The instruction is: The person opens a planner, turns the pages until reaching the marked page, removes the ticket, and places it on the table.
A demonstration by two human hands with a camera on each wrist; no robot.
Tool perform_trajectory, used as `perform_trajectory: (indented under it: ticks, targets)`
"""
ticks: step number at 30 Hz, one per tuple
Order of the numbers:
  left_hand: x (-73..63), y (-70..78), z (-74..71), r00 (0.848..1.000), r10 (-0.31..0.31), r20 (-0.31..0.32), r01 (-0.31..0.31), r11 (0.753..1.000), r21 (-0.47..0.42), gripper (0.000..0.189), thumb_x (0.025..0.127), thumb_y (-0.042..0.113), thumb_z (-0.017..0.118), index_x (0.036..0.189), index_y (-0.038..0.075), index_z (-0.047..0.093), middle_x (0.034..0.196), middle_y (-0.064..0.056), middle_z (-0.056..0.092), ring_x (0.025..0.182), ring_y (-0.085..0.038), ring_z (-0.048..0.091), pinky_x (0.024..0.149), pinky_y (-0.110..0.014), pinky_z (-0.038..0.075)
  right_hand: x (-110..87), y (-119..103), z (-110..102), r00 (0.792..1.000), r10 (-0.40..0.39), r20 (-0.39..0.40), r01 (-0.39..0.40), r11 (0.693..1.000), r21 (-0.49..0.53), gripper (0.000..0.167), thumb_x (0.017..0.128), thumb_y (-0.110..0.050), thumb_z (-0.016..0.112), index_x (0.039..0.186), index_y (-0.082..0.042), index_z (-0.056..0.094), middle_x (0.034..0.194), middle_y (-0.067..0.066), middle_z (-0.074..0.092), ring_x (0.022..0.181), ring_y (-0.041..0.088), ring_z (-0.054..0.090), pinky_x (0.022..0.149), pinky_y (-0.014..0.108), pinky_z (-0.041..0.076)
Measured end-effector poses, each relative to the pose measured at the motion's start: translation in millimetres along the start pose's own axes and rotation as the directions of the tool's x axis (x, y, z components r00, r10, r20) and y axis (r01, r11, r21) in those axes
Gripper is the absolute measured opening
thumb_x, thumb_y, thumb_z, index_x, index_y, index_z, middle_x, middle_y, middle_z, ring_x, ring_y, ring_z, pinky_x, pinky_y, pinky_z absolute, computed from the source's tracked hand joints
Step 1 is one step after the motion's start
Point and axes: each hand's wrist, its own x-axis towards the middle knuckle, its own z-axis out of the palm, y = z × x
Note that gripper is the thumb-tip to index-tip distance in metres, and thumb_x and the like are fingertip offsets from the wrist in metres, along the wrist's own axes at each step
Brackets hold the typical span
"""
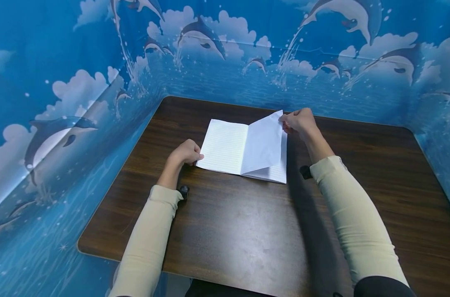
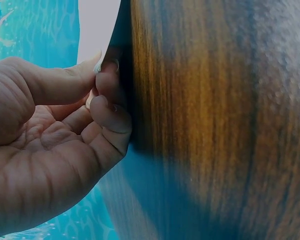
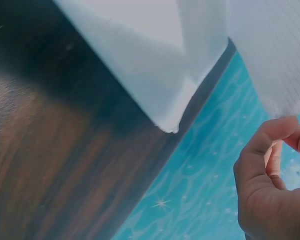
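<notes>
An open notebook [image 1: 225, 144] with faint ruled lines lies on the dark wooden table. My left hand [image 1: 188, 152] pinches its near left corner; in the left wrist view the thumb [image 2: 65, 82] presses the paper against curled fingers. At the far right, my right hand [image 1: 300, 122] pinches the upper corner of a single raised page [image 1: 264, 142]. That page stands up at a slant, partly covering the right-hand pages [image 1: 273, 172] beneath. In the right wrist view, thumb and fingertips meet at the lifted page's corner [image 3: 280, 102], while the lower pages [image 3: 140, 65] stay close to the table.
The brown wood-grain table [image 1: 240, 231] has rounded corners and spreads around the notebook. A blue curtain [image 1: 225, 78] printed with dolphins, clouds and water hangs behind and to the left. Dark wrist devices [image 1: 183, 192] sit at both pale sleeves.
</notes>
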Motion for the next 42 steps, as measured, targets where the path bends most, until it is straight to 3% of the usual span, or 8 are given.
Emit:
perform_trajectory:
  ticks: [4,6,11,16,22,30,42]
  targets:
    - [1.9,-0.8,0.5,1.0,-0.009,0.006,0.009,1.0,-0.003,0.05,0.107,0.01,0.06,0.058,0.01,0.053,0.053,0.0,0.052,0.054,-0.015,0.045,0.062,-0.031,0.04,-5.1,-11.4,3.2,1.0,-0.023,0.018,0.022,0.999,0.043,0.022,0.102,-0.025,0.075,0.105,-0.005,0.069,0.091,0.006,0.066,0.066,0.01,0.068,0.065,0.022,0.061]
    - [2.0,-1.0,0.7,1.0,-0.012,0.002,0.012,1.0,-0.001,0.05,0.107,0.01,0.06,0.058,0.01,0.054,0.053,0.0,0.052,0.055,-0.016,0.046,0.063,-0.031,0.041,-7.6,-17.4,6.0,0.999,-0.035,0.025,0.034,0.998,0.059,0.021,0.102,-0.024,0.075,0.106,-0.004,0.068,0.089,0.005,0.066,0.062,0.009,0.068,0.071,0.025,0.063]
    - [0.1,-0.3,0.2,1.0,-0.018,-0.003,0.018,1.0,0.006,0.05,0.108,0.011,0.06,0.058,0.009,0.054,0.054,-0.001,0.054,0.057,-0.017,0.047,0.065,-0.032,0.042,-13.7,-32.6,15.7,0.998,-0.055,0.029,0.053,0.996,0.072,0.026,0.103,-0.024,0.074,0.117,-0.003,0.068,0.101,0.008,0.066,0.063,0.007,0.069,0.087,0.03,0.064]
    - [0.2,-1.5,-1.4,1.0,-0.018,0.0,0.018,1.0,0.005,0.051,0.108,0.011,0.059,0.057,0.011,0.052,0.053,0.0,0.053,0.056,-0.016,0.046,0.064,-0.032,0.041,-18.3,-46.4,30.5,0.996,-0.091,0.019,0.088,0.991,0.104,0.031,0.104,-0.022,0.073,0.125,-0.001,0.069,0.107,0.01,0.067,0.066,0.008,0.071,0.082,0.027,0.064]
    - [2.0,-2.9,-2.1,1.0,-0.002,-0.013,0.002,1.0,0.018,0.051,0.107,0.01,0.061,0.057,0.01,0.053,0.053,0.0,0.052,0.054,-0.015,0.045,0.06,-0.029,0.039,-24.0,-61.1,45.1,0.99,-0.14,0.036,0.133,0.979,0.155,0.023,0.103,-0.018,0.073,0.119,-0.001,0.07,0.098,0.009,0.069,0.066,0.009,0.071,0.075,0.025,0.064]
    - [2.5,-1.9,-0.6,1.0,0.021,-0.013,-0.02,0.997,0.076,0.052,0.107,0.011,0.061,0.056,0.01,0.052,0.053,0.0,0.053,0.053,-0.014,0.047,0.059,-0.027,0.04,-27.7,-75.0,63.5,0.979,-0.18,0.092,0.161,0.969,0.185,0.018,0.104,-0.018,0.072,0.112,-0.001,0.073,0.091,0.007,0.07,0.064,0.009,0.072,0.081,0.03,0.065]
    - [0.5,0.2,-1.6,1.0,0.03,-0.002,-0.03,0.998,0.053,0.057,0.107,0.007,0.059,0.053,0.014,0.041,0.053,0.001,0.051,0.05,-0.012,0.045,0.058,-0.026,0.037,-26.3,-92.9,102.4,0.97,-0.183,0.16,0.146,0.965,0.217,0.028,0.104,-0.013,0.071,0.125,0.005,0.074,0.09,0.009,0.071,0.061,0.012,0.071,0.079,0.032,0.065]
